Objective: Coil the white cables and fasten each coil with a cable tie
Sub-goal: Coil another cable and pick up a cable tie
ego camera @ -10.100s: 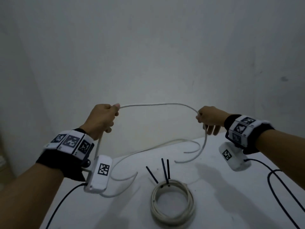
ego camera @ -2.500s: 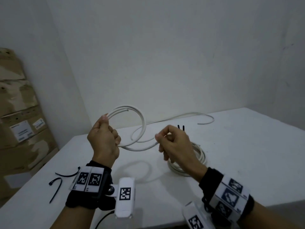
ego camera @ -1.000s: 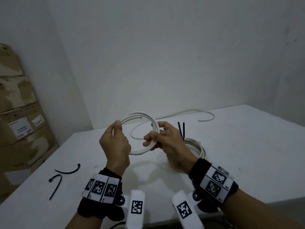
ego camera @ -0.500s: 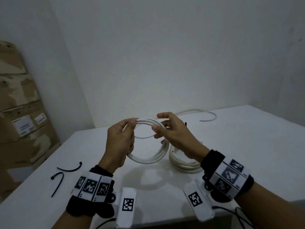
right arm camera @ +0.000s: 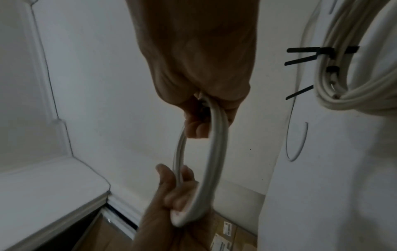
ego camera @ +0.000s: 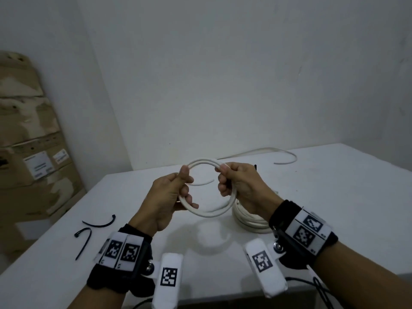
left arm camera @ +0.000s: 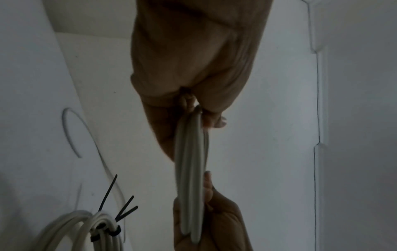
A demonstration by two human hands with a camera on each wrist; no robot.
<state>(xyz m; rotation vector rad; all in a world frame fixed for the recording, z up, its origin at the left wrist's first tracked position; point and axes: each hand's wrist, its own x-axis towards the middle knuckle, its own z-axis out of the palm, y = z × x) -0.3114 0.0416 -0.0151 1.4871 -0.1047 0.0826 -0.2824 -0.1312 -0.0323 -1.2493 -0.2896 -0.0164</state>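
Both hands hold a small coil of white cable (ego camera: 207,214) upright above the white table (ego camera: 334,197). My left hand (ego camera: 176,192) grips the coil's left side, thumb up on the strands. My right hand (ego camera: 234,181) grips its right side, fingers curled round the strands. The coil shows edge-on in the left wrist view (left arm camera: 190,169) and as a narrow loop in the right wrist view (right arm camera: 212,152). A short free end (ego camera: 200,183) pokes into the ring's middle. Behind my right hand lies a bigger coil (ego camera: 247,221) bound with black cable ties (left arm camera: 114,232).
Two loose black cable ties (ego camera: 100,223) (ego camera: 83,240) lie on the table's left part. Another white cable (ego camera: 287,158) trails along the far edge by the wall. Cardboard boxes (ego camera: 29,152) stand stacked left of the table.
The long cable stretched between my hands has been wound into a small coil. Over the last second my hands have shifted to grip it on opposite sides, upright.
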